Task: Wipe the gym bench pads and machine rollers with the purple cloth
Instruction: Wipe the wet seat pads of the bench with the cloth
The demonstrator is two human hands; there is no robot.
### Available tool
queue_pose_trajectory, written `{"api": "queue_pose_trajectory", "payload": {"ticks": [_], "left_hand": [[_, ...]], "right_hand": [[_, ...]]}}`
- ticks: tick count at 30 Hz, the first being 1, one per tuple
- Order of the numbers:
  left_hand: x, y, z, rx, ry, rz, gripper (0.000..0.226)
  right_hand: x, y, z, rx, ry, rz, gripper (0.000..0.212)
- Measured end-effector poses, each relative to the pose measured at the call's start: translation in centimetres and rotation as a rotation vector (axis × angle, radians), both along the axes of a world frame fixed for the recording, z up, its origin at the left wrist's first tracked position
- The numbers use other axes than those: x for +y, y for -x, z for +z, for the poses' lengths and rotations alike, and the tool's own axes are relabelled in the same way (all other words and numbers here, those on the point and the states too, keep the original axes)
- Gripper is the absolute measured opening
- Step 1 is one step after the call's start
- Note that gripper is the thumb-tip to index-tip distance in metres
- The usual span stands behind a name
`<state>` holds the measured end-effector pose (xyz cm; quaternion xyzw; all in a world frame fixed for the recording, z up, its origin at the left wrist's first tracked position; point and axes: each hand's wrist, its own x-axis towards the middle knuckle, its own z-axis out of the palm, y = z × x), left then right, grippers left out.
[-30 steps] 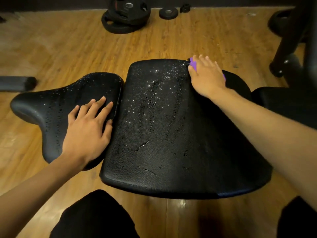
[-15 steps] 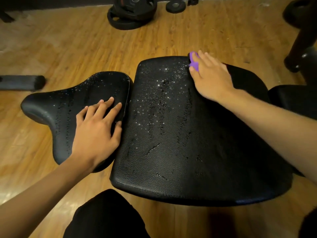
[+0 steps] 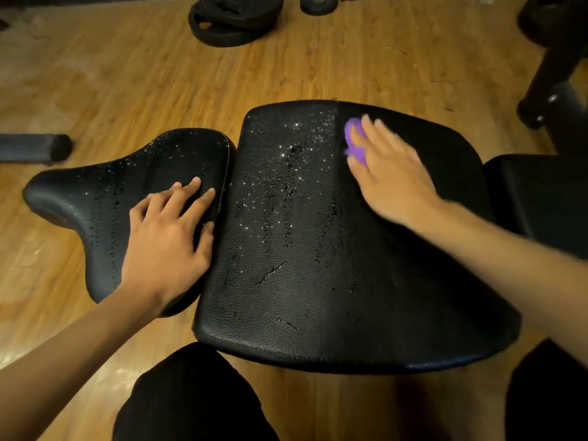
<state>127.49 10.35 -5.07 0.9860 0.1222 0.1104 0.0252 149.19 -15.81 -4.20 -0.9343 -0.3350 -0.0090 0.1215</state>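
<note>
Cloth [image 3: 354, 142]: purple, upper centre, pressed under right hand [image 3: 392, 175], fingers seemingly flat (blurred); has slid down from top edge of large pad [image 3: 302, 265], stroke begun. Left hand [image 3: 168, 241]: spread on seat pad [image 3: 95, 192]. Droplets [image 3: 288, 173] remain on both.

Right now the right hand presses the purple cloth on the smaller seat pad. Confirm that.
Wrong pad: the right hand presses the purple cloth on the larger pad, not the smaller seat pad, as the head view shows.
</note>
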Motion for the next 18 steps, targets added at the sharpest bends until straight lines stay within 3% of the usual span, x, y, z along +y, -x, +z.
{"api": "queue_pose_trajectory", "payload": {"ticks": [2,4,8,11,13,18], "left_hand": [[0.1,0.0,0.0,0.0,-0.003,0.002,0.057],[0.2,0.1,-0.3,-0.002,-0.004,0.003,0.057],[0.1,0.4,-0.4,0.001,-0.002,-0.001,0.057],[-0.2,0.2,-0.2,0.005,0.0,-0.009,0.057],[-0.1,0.2,-0.2,0.005,0.0,-0.005,0.058],[-0.3,-0.3,-0.1,0.024,0.013,0.0,0.059]], "right_hand": [[2.4,-5.3,0.5,0.045,0.02,-0.062,0.059],[3.3,-5.0,0.1,0.077,0.005,-0.108,0.058],[-2.0,10.1,-1.8,-0.013,-0.047,-0.056,0.058],[-6.9,20.3,-0.8,0.023,-0.014,0.051,0.058],[-7.0,18.8,-0.6,0.027,-0.012,0.086,0.059],[-0.4,1.9,-0.4,0.035,-0.004,-0.124,0.058]]}}
